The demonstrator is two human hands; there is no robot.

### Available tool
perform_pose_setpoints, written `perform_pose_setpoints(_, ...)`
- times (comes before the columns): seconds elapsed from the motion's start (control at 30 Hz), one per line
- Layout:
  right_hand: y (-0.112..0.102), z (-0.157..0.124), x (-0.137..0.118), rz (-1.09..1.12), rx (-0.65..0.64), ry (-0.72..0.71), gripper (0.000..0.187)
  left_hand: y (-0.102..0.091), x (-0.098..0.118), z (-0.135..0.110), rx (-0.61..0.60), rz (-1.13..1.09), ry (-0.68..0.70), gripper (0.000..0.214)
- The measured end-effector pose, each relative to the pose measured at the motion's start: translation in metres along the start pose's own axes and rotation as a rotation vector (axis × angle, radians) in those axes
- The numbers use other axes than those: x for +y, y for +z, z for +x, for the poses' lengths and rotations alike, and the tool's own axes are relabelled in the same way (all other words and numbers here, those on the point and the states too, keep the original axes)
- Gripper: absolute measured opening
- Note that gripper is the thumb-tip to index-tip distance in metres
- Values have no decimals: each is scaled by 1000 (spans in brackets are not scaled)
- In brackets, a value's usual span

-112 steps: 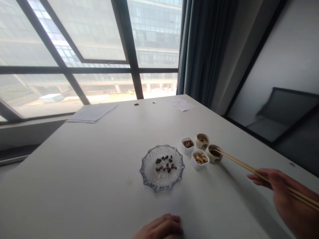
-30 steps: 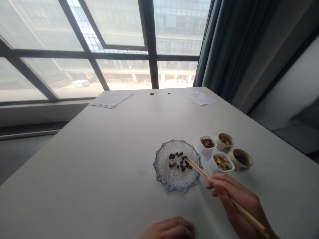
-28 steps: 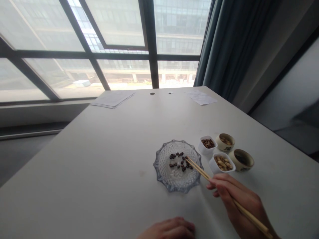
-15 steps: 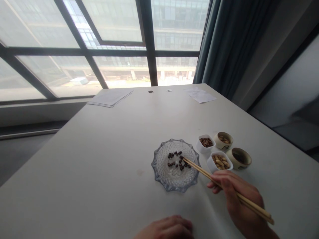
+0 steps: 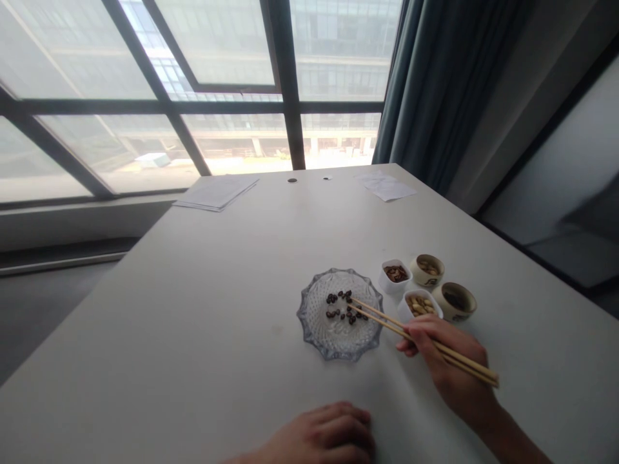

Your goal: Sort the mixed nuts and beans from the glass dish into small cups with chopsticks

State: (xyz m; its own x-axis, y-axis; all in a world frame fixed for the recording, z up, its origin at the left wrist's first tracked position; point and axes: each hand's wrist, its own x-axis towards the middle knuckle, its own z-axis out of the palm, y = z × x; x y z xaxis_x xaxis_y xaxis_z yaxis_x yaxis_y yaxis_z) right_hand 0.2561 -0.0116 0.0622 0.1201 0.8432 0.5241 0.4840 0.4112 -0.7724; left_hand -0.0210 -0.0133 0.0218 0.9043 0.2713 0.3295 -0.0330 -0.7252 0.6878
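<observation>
Toward ten o'clock from the right hand (image 5: 447, 361), beans (image 5: 333, 314) are held in a glass dish (image 5: 314, 341), chopsticks (image 5: 382, 315) being clamped by its fingers (image 5: 416, 328).

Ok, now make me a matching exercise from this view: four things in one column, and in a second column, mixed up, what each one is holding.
Things:
1. right hand
2. left hand
3. glass dish
4. white square cup

Holding:
A. nothing, resting on the table
B. pale nuts
C. wooden chopsticks
D. dark beans

Pairs: 1-C, 2-A, 3-D, 4-B
</observation>
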Motion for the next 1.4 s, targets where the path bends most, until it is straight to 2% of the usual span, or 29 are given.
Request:
perform_pose_setpoints(0.2,1,-2,10,96,-4,90,29,-1,5,0,-2,-1,-29,10)
perform_pose_setpoints(0.57,-1,-5,7,197,10,244,34,-7,7,-1,-29,3,-27,18)
perform_pose_setpoints(0.9,-3,-2,4,169,-63,126,36,-5,5,-4,-53,6,-42,31)
perform_pose_setpoints(1.4,-7,-8,7,234,-56,180,29,-7,7,-3,-45,-5,-35,29)
